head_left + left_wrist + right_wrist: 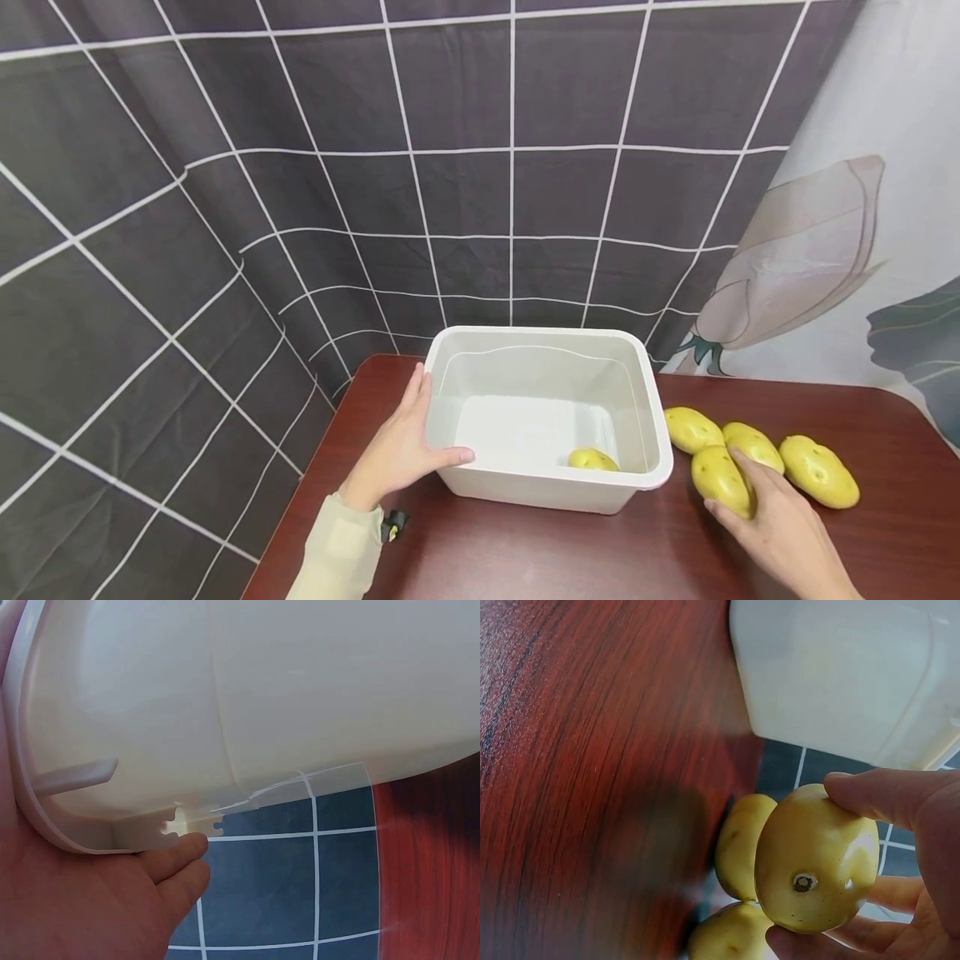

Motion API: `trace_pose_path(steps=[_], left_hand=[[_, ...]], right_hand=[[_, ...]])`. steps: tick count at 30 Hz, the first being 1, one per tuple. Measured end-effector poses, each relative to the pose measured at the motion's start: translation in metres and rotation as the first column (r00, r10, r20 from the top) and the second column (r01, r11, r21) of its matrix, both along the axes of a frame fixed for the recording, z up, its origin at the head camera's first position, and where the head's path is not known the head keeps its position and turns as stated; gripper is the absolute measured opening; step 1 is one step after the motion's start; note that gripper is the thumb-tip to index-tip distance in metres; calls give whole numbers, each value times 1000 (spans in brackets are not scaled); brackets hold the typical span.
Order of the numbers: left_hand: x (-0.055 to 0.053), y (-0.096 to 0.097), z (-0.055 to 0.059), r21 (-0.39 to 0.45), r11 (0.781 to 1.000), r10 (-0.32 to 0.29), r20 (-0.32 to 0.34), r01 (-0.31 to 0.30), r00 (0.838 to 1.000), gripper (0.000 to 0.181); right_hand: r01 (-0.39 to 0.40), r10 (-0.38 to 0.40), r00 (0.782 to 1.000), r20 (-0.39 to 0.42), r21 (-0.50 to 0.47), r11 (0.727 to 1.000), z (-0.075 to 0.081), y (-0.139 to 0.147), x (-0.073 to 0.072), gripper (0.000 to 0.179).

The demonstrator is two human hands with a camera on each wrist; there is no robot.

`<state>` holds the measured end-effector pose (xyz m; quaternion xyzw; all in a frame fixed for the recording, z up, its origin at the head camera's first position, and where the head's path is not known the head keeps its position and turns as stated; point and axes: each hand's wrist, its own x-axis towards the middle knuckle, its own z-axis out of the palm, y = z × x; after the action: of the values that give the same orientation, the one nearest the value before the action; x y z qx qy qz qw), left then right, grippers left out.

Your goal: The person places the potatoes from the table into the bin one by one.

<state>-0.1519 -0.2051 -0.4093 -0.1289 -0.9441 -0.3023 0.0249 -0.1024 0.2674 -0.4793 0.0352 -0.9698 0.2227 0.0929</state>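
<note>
A pale grey plastic bin (525,483) stands on the table, with one yellow potato (592,459) visible inside it. My left hand (397,450) holds the bin's front left corner, thumb over the front rim and fingers along the left side. In the left wrist view, two fingertips (196,851) show under the bin's rim. To the right of the bin, my right hand (780,525) grips a potato (814,862) between thumb and fingers, a little above the table. Beside it lie three more potatoes (692,430), close together.
The dark red wooden table (517,554) has its left edge near my left arm. A dark cloth with white grid lines (562,200) hangs behind and to the left. A pale flower-printed cloth (900,100) hangs at the right.
</note>
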Motion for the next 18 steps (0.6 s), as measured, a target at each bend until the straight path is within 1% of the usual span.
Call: trace_pose_path(steps=[7,13,18], left_hand=[[-1,-1,-1,-5,1000,5,-1,-5,1000,129],[0,-2,1,-2,1000,11,0,-11,1000,129],[1,-2,1,4,1000,4,11,-4,1000,129]], right_hand=[[-10,9,999,-30,-10,1000,1,0,3,81],[-8,8,999,-44,-19,1000,2,-2,2,80],[-15,14,998,-60,-27,1000,2,-2,3,78]])
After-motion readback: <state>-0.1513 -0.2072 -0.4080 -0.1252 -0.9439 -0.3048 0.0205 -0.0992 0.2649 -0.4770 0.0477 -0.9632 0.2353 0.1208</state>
